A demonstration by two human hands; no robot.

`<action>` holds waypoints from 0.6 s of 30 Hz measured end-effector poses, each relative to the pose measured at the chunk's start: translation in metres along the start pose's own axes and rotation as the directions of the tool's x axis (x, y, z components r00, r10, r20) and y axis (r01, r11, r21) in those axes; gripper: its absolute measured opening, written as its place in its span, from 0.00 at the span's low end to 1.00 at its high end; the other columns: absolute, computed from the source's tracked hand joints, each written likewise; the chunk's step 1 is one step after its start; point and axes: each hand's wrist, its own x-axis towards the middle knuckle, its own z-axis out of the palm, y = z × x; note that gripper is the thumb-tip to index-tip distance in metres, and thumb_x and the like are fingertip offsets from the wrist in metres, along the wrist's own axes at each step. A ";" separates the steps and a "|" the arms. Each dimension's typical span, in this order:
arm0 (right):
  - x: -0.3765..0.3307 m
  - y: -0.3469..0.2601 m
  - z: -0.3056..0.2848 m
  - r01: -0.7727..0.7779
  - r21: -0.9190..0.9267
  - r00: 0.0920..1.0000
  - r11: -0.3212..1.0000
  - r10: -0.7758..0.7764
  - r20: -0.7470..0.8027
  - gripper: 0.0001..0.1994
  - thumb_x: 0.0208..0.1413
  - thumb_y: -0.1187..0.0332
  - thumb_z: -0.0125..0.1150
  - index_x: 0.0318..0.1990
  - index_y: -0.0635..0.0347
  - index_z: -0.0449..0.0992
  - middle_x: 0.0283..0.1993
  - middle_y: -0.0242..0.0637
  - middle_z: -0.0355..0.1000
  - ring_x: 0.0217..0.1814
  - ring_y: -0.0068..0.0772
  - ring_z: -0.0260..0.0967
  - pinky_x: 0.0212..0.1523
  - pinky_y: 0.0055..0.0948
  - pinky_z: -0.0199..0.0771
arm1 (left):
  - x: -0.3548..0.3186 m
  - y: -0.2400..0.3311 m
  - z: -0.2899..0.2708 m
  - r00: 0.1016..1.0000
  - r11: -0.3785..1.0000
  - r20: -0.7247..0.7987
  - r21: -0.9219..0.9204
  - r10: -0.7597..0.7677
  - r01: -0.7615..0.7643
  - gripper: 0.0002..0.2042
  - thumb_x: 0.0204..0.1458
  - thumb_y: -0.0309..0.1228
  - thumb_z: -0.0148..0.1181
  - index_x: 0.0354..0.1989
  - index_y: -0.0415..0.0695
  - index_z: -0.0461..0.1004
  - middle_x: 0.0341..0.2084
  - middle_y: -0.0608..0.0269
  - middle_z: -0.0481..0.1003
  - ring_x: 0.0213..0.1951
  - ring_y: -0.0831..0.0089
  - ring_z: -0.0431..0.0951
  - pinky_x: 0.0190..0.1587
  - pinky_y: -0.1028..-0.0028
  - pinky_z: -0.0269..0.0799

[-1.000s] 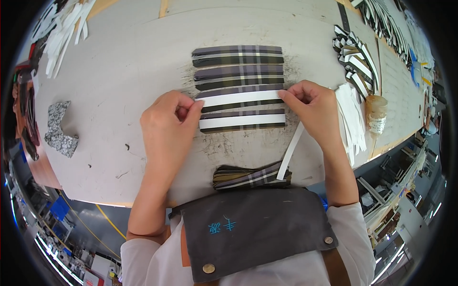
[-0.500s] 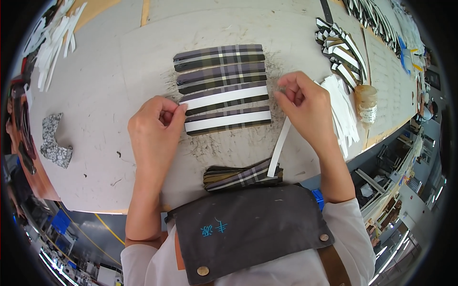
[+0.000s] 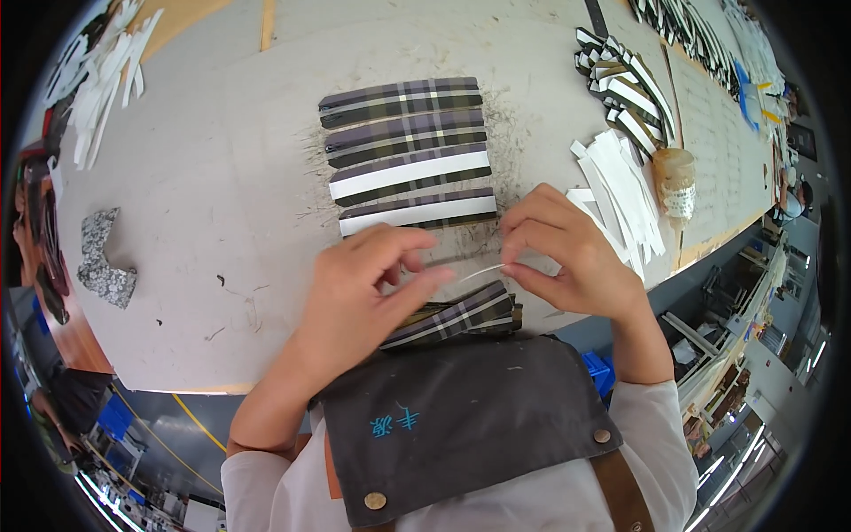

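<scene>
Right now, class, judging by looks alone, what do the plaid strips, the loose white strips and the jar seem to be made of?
Plaid strips: probably woven cloth, matte, judging by the crossing coloured bands.
White strips: paper or stiff fabric, matte; they look thin and flat, which leaves it open.
Jar: glass or plastic, apparently glossy, with a brownish, see-through look.

two blue handwritten characters (image 3: 394,422) stand on the dark grey apron (image 3: 496,417); the brown jar (image 3: 674,168) has a white label (image 3: 678,202) with marks too small to read.
</scene>
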 end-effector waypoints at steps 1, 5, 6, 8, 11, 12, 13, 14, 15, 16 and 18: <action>0.004 -0.002 0.002 0.011 0.062 1.000 0.998 -0.010 -0.026 0.10 0.40 0.82 0.67 0.30 0.60 0.74 0.34 0.34 0.69 0.36 0.36 0.67 0.35 0.30 0.69 | 0.000 0.004 0.003 0.995 0.994 0.097 -0.098 -0.035 0.045 0.07 0.46 0.23 0.69 0.33 0.41 0.79 0.25 0.69 0.75 0.22 0.84 0.68 0.25 0.83 0.64; 0.015 -0.007 0.012 -0.105 0.196 0.994 0.975 0.107 0.001 0.07 0.47 0.81 0.64 0.32 0.63 0.73 0.28 0.35 0.71 0.30 0.29 0.69 0.31 0.27 0.69 | 0.001 -0.012 0.004 0.988 0.985 0.052 -0.105 0.146 -0.140 0.10 0.52 0.20 0.62 0.43 0.41 0.78 0.25 0.67 0.77 0.23 0.85 0.70 0.25 0.83 0.65; 0.017 -0.009 0.013 -0.174 0.240 0.984 0.955 0.181 -0.004 0.06 0.50 0.79 0.63 0.33 0.62 0.72 0.25 0.35 0.70 0.26 0.30 0.69 0.27 0.27 0.68 | 0.000 -0.005 -0.001 0.995 0.984 0.091 -0.167 -0.042 0.057 0.11 0.54 0.24 0.62 0.46 0.40 0.77 0.24 0.63 0.77 0.24 0.81 0.73 0.26 0.81 0.68; 0.023 -0.009 0.015 -0.236 0.287 0.969 0.928 0.247 -0.002 0.05 0.52 0.76 0.62 0.33 0.61 0.71 0.22 0.34 0.70 0.21 0.31 0.68 0.23 0.28 0.67 | 0.000 0.003 -0.007 0.985 0.945 0.098 -0.282 -0.143 0.165 0.08 0.56 0.23 0.59 0.44 0.39 0.78 0.25 0.64 0.78 0.24 0.83 0.72 0.27 0.82 0.68; 0.031 -0.009 0.016 -0.214 0.277 0.976 0.937 0.216 0.023 0.06 0.53 0.76 0.62 0.34 0.61 0.70 0.21 0.33 0.70 0.20 0.27 0.68 0.21 0.26 0.65 | -0.002 0.001 -0.011 0.965 0.876 0.140 -0.406 -0.220 0.259 0.09 0.57 0.21 0.56 0.45 0.36 0.78 0.27 0.63 0.78 0.26 0.84 0.71 0.27 0.83 0.67; 0.033 -0.011 0.016 -0.256 0.290 0.966 0.922 0.251 0.057 0.05 0.54 0.75 0.61 0.35 0.60 0.70 0.21 0.32 0.70 0.20 0.25 0.68 0.21 0.24 0.64 | -0.002 -0.003 -0.010 0.969 0.855 0.130 -0.457 -0.210 0.246 0.09 0.57 0.21 0.58 0.45 0.36 0.77 0.28 0.64 0.77 0.27 0.85 0.72 0.28 0.83 0.67; 0.035 -0.012 0.016 -0.299 0.302 0.954 0.905 0.285 0.092 0.05 0.55 0.75 0.61 0.35 0.60 0.70 0.21 0.31 0.70 0.20 0.23 0.67 0.22 0.23 0.63 | -0.002 -0.006 -0.011 0.972 0.831 0.120 -0.506 -0.200 0.233 0.10 0.56 0.22 0.60 0.46 0.37 0.77 0.28 0.65 0.77 0.28 0.86 0.72 0.29 0.84 0.67; 0.037 -0.012 0.016 -0.295 0.305 0.956 0.906 0.279 0.096 0.05 0.55 0.75 0.61 0.35 0.60 0.70 0.21 0.31 0.70 0.20 0.23 0.67 0.22 0.23 0.63 | -0.001 -0.008 -0.013 0.972 0.832 0.114 -0.504 -0.204 0.234 0.10 0.56 0.22 0.60 0.46 0.37 0.77 0.28 0.65 0.77 0.28 0.86 0.72 0.29 0.84 0.67; 0.038 -0.012 0.015 -0.354 0.421 0.935 0.835 0.320 0.152 0.05 0.56 0.76 0.60 0.36 0.61 0.69 0.23 0.30 0.70 0.23 0.19 0.67 0.25 0.21 0.64 | 0.001 -0.009 -0.016 0.980 0.850 0.100 -0.487 -0.172 0.199 0.10 0.55 0.21 0.60 0.45 0.37 0.77 0.30 0.65 0.77 0.29 0.85 0.72 0.29 0.84 0.68; 0.039 -0.011 0.014 -0.411 0.524 0.911 0.746 0.352 0.213 0.05 0.57 0.77 0.58 0.37 0.62 0.68 0.26 0.30 0.71 0.26 0.16 0.68 0.28 0.19 0.65 | 0.001 -0.011 -0.019 0.986 0.868 0.085 -0.469 -0.140 0.164 0.09 0.55 0.20 0.60 0.44 0.37 0.78 0.31 0.64 0.77 0.29 0.85 0.73 0.30 0.84 0.68; 0.039 -0.004 0.009 -0.436 0.587 0.898 0.682 0.366 0.242 0.04 0.58 0.75 0.59 0.37 0.61 0.69 0.27 0.27 0.71 0.28 0.14 0.67 0.28 0.18 0.63 | 0.002 -0.009 -0.020 0.985 0.869 0.019 -0.468 -0.170 0.159 0.07 0.54 0.20 0.61 0.41 0.36 0.78 0.30 0.64 0.77 0.29 0.85 0.73 0.30 0.84 0.68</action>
